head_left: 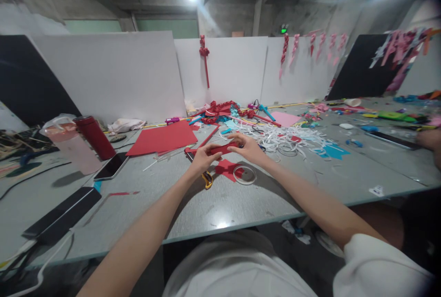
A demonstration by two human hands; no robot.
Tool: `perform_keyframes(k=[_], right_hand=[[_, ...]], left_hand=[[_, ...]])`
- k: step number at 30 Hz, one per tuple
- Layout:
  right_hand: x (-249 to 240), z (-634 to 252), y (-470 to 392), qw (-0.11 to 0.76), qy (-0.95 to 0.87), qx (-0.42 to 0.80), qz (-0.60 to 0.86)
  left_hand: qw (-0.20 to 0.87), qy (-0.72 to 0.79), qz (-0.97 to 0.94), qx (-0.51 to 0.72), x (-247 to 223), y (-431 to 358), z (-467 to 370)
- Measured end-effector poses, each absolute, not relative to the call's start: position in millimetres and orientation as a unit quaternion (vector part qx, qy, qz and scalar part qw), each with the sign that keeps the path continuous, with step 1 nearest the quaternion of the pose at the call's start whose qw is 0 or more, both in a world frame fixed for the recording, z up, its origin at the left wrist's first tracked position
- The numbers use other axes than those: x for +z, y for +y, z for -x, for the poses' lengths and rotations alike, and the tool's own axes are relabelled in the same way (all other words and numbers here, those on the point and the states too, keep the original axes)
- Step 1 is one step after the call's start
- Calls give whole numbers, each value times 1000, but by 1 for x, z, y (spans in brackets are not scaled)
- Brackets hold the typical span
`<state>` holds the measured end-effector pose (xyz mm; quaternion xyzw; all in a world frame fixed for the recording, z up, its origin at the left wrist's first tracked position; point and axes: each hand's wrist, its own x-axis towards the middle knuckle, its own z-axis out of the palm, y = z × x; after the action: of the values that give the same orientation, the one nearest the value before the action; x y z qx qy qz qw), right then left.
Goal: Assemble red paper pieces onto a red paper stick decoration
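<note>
Between both hands, just above the grey table, is a narrow piece of red sheet. My left hand pinches its left end, and my right hand has its fingers closed on the right end. Below them lie a small red cut piece and a roll of clear tape. Scissors with a yellow handle rest beside my left hand, partly hidden by it. Large red sheets lie beyond it to the left.
White strips and a red braided pile cover the table's back middle. At left stand a pink bottle and a red flask, near a phone and a black power bank. A co-worker's hand shows at far right.
</note>
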<state>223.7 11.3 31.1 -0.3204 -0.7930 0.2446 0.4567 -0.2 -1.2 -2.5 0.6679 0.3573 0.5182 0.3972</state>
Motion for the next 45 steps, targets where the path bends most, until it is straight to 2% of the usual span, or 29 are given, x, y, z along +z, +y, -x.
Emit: perform_keyframes(k=[29, 36, 40, 45], right_hand=[[28, -223, 13, 462, -807, 198, 312], [27, -225, 16, 442, -818, 171, 325], [27, -226, 15, 419, -842, 151, 304], [22, -225, 16, 333, -899, 89, 270]], left_hand=[[389, 362, -694, 487, -4, -2, -2], [345, 411, -714, 451, 1, -8, -2], [284, 429, -730, 450, 1, -9, -1], [194, 398, -791, 422, -4, -8, 2]])
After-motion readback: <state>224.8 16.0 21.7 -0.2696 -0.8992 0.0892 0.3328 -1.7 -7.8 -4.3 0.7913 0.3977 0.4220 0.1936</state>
